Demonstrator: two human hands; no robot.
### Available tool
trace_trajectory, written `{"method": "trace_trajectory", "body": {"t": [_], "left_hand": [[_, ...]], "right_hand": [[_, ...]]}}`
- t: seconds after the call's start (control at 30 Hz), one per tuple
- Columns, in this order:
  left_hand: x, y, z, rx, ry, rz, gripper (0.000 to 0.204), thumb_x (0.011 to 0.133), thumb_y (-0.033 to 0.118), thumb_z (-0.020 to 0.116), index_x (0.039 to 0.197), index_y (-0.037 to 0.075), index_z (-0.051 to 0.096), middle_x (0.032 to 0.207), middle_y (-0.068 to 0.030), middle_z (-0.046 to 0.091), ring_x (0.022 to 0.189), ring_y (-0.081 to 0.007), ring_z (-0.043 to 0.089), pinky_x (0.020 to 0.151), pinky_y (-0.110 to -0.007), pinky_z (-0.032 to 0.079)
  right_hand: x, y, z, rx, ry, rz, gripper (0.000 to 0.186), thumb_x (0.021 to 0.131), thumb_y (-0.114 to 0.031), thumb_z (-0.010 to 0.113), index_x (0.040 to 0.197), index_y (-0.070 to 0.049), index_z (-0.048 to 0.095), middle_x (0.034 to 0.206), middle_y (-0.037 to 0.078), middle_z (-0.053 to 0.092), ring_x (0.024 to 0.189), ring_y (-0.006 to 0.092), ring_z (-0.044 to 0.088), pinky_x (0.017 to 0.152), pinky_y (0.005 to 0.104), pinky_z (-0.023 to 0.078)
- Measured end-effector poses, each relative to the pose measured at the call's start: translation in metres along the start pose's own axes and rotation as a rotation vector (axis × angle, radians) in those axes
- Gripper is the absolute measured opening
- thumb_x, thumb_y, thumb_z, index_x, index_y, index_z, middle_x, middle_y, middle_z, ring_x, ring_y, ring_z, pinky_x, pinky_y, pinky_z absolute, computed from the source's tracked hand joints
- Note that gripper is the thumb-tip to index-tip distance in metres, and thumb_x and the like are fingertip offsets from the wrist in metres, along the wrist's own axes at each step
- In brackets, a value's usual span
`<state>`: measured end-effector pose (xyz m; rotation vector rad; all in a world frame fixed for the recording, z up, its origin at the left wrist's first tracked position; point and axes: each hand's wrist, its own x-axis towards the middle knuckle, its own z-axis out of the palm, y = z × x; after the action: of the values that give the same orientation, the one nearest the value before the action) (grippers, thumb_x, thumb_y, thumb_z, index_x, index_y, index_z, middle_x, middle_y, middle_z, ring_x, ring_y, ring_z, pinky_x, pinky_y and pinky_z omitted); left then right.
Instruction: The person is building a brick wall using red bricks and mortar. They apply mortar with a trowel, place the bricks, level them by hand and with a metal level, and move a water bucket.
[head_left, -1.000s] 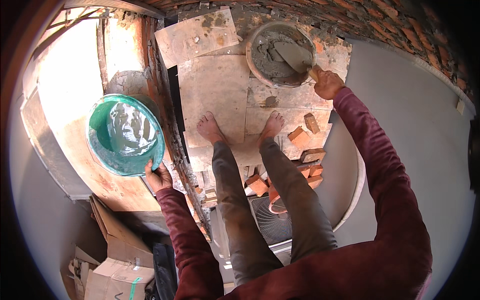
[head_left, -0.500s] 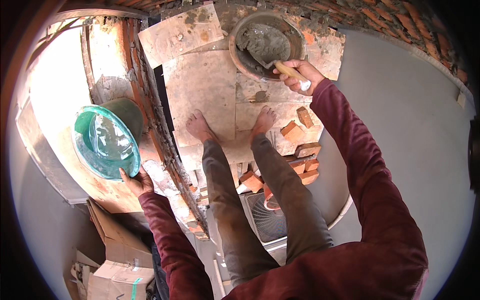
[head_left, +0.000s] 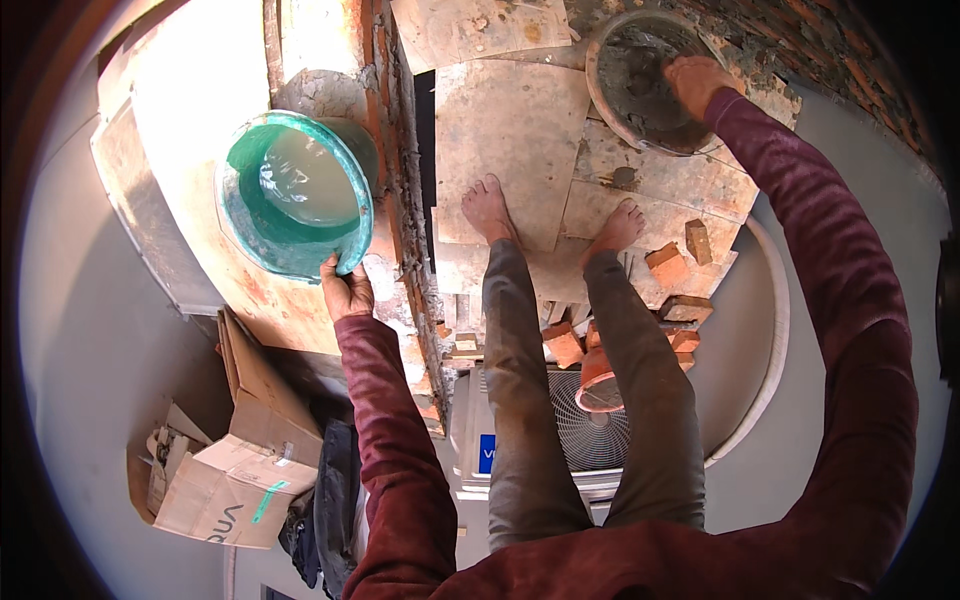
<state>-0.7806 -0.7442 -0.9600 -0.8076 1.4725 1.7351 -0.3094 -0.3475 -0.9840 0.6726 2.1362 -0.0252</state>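
Observation:
My left hand [head_left: 348, 289] grips the lower rim of a teal bucket [head_left: 350, 250], thumb and fingers pinched round its edge. The bucket tilts toward me, with cloudy water [head_left: 305, 180] inside. At the upper right, my right hand [head_left: 697, 84] is closed over a round tub [head_left: 612, 118] of wet grey mortar [head_left: 650, 100]. The trowel in this hand is now hidden by the fingers and the mortar.
My bare feet stand on stained wooden boards [head_left: 510, 150]. Broken bricks [head_left: 668, 265] lie near the right foot. Below are an air-conditioner unit [head_left: 590, 430] and a reddish pail [head_left: 600, 385]. A brick wall edge [head_left: 400, 200] runs beside the bucket; cardboard boxes [head_left: 240, 460] lie lower left.
The view has shifted, so the scene sits further right and higher. My right hand has moved from the tub's near edge in over the mortar. My left hand stays on the bucket rim.

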Motion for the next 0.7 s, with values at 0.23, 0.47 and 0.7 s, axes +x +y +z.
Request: {"method": "trace_trajectory", "body": {"t": [0.23,0.47,0.7], "left_hand": [[-0.02,-0.026,0.015,-0.099,0.015,0.012,0.021,0.089,-0.001,0.057,0.108,-0.009,0.055,0.108,-0.0164,0.064,0.098,-0.0293,0.066,0.087,-0.039,0.061],[-0.03,-0.044,0.031,-0.029,0.084,0.018,0.037,0.094,0.015,0.062,0.123,-0.005,0.053,0.128,-0.0175,0.059,0.115,-0.0319,0.06,0.098,-0.046,0.055],[-0.074,-0.085,0.035,0.066,-0.141,-0.089,0.085,0.09,0.055,0.062,0.148,0.004,0.027,0.152,-0.0155,0.035,0.132,-0.032,0.047,0.104,-0.051,0.048]], "right_hand": [[-0.021,0.001,-0.01,0.522,-0.236,0.076,0.041,0.084,-0.011,0.059,0.123,-0.001,0.059,0.127,0.021,0.058,0.11,0.0342,0.063,0.097,0.0397,0.05],[-0.092,0.036,0.041,0.669,-0.185,-0.003,0.058,0.086,-0.016,0.053,0.141,-0.001,0.043,0.129,0.028,0.054,0.109,0.041,0.062,0.097,0.0441,0.049],[-0.089,0.032,0.04,0.384,-0.238,0.221,0.049,0.083,-0.001,0.052,0.131,0.004,0.046,0.108,0.027,0.065,0.103,0.0416,0.064,0.091,0.0441,0.052]]}}
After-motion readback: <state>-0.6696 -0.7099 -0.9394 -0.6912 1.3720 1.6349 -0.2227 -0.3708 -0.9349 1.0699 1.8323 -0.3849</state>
